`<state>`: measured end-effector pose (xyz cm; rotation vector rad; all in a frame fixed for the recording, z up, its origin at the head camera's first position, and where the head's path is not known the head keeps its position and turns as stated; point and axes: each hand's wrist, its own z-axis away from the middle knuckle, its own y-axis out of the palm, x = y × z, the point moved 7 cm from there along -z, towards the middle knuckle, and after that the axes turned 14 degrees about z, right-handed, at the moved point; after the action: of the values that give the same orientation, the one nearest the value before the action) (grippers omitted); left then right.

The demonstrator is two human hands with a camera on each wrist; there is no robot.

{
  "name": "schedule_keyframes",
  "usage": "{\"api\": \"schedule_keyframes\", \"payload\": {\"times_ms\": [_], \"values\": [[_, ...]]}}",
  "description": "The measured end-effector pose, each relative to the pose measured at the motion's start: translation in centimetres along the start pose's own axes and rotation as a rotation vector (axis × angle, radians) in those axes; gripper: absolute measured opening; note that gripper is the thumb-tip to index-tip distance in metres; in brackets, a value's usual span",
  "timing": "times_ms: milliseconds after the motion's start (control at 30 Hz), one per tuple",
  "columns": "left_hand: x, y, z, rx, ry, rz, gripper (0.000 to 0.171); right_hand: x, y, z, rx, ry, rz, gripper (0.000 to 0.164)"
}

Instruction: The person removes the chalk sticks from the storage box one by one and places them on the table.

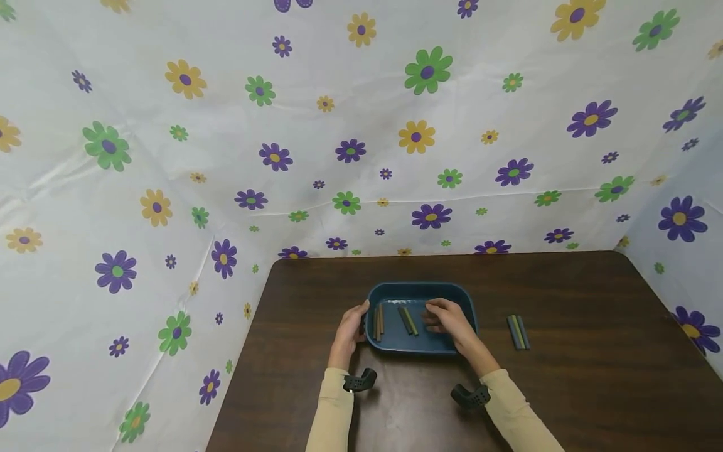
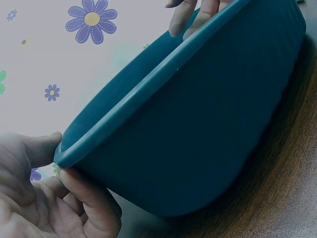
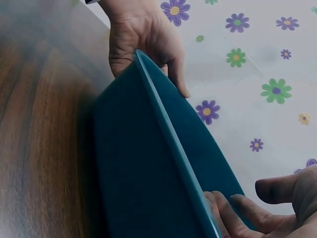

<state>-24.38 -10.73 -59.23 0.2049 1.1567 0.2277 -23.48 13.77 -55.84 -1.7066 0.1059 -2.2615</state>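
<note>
A blue rectangular tray point(image 1: 418, 349) sits on the table. At its left end my left hand point(image 1: 349, 329) grips the rim, thumb on the inside and fingers curled under the outside, as the left wrist view shows on the tray wall point(image 2: 173, 134). My right hand point(image 1: 450, 320) reaches over the front wall into the tray's right half. Its fingers point(image 3: 260, 213) dip inside with the thumb apart, and nothing shows between them. Brown sticks point(image 1: 378, 323) lie along the tray's left end. Near its middle, a dark stick and an olive-green stick point(image 1: 410, 321) lie side by side.
To the right of the tray, a small row of blue-grey and green sticks point(image 1: 518, 332) lies on the dark wooden table point(image 1: 587, 376). A white flower-print sheet point(image 1: 339, 113) hangs behind the table and along its sides. Both wrists wear black bands.
</note>
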Motion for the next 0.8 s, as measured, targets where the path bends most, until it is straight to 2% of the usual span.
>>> {"api": "schedule_keyframes", "payload": {"times_ms": [300,533,800], "values": [[-0.4,0.1,-0.4,-0.014,-0.014,0.0,0.047,-0.2,0.8,-0.9,-0.009,0.032,0.018,0.039],[-0.4,0.2,-0.2,0.01,0.002,-0.003,0.062,-0.7,1.2,-1.1,0.003,0.058,0.026,0.041],[0.1,-0.1,-0.4,0.003,-0.006,-0.002,0.055,-1.4,2.0,-1.8,0.025,0.085,0.065,0.041]]}}
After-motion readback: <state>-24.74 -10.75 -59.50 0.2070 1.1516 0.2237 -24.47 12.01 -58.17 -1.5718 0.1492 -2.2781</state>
